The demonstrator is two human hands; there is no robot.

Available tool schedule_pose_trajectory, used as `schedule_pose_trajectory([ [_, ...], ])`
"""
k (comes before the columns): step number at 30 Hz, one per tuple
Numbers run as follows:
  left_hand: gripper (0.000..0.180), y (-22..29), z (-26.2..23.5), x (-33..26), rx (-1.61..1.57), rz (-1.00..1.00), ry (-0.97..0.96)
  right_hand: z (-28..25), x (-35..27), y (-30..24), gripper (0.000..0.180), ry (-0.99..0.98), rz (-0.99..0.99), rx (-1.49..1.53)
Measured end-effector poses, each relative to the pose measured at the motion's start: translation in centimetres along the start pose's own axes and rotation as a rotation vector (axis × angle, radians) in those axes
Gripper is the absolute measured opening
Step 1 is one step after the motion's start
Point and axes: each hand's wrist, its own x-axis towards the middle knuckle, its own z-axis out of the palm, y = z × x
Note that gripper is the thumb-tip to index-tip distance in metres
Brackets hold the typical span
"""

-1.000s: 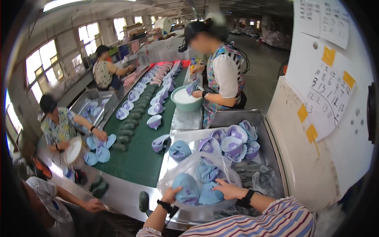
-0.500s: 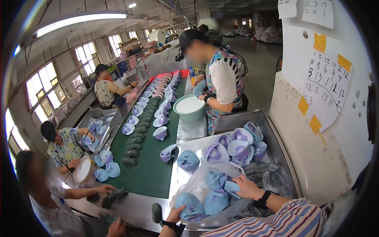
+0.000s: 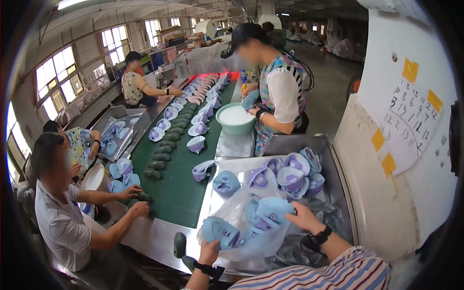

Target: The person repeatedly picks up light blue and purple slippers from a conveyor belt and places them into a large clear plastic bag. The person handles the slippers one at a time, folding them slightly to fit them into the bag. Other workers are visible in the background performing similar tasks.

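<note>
A: How will those blue shoe uppers handle?

B: Light and floppy, I'd judge. The left hand [image 3: 209, 251] has its fingers closed round one blue upper [image 3: 221, 231] at the mouth of the clear plastic bag [image 3: 241, 212]; the right hand [image 3: 304, 217] pinches another upper [image 3: 273, 210] above the bag. Best gripped at the edge; the thin bag may slip.

A: And around them?

B: A shiny steel table [image 3: 232, 166] beside a green conveyor belt [image 3: 179, 183], with other workers close along it.
</note>
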Motion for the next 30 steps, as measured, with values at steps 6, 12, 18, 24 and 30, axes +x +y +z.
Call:
schedule_pose_trajectory([
  [6,0.037,1.6,1.1,-0.1,0.068,0.265,0.159,0.1,-0.3,-0.5,0.029,-0.162,0.152,0.182],
  [12,0.032,7.3,6.1,2.6,0.023,0.371,0.164,0.6,2.6,-1.4,0.030,0.108,0.047,0.881],
  [18,0.046,7.1,5.0,3.7,0.021,0.438,0.150,2.3,7.3,-4.0,0.033,-0.245,0.109,1.094],
  [24,0.058,8.7,6.7,4.1,0.217,0.490,-0.010,3.5,15.9,-4.6,0.032,-0.549,0.047,0.875],
  [30,0.037,7.4,1.9,4.4,0.152,0.203,-0.042,6.1,16.0,-5.6,0.030,-0.690,0.140,0.976],
])
